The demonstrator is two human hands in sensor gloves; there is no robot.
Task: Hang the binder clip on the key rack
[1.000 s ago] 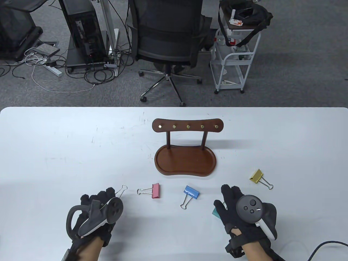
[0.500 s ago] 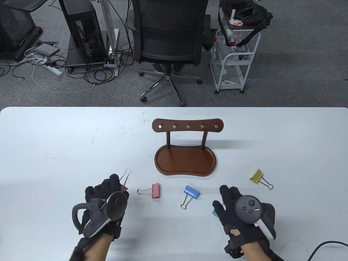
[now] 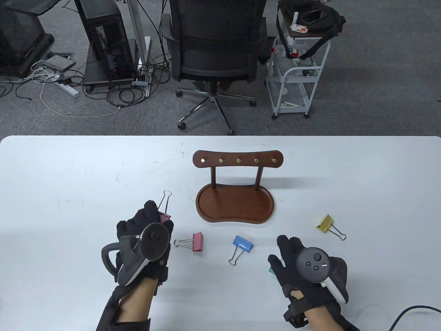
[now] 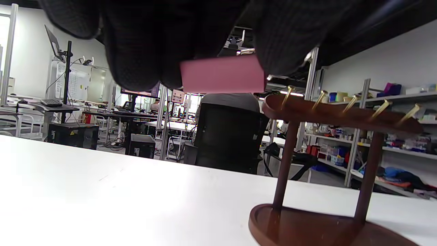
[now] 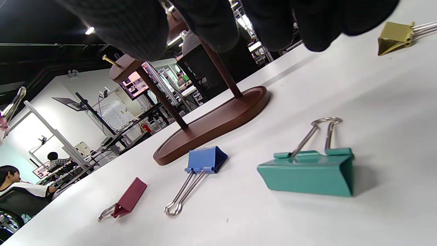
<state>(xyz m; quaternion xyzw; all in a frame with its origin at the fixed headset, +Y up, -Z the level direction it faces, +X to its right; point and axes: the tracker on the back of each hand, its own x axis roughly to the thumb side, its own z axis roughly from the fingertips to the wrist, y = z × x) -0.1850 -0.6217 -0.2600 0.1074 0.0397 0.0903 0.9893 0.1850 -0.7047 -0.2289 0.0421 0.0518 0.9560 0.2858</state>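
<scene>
Pink binder clip [image 3: 164, 216], pinched in the left hand [image 3: 146, 229], has risen off the table and moved nearer the key rack [image 3: 237, 161]; hooking looks close; the right hand [image 3: 296, 265] hovers, fingers loosely spread, holding nothing.

No legible text anywhere; far screens and posters perhaps too blurred.

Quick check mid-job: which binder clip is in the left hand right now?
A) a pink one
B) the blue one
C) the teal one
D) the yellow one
A: the left hand grips a pink binder clip with its wire handle pointing up toward the brown wooden key rack, while the blue binder clip, yellow binder clip and teal binder clip all lie on the white table.
</scene>
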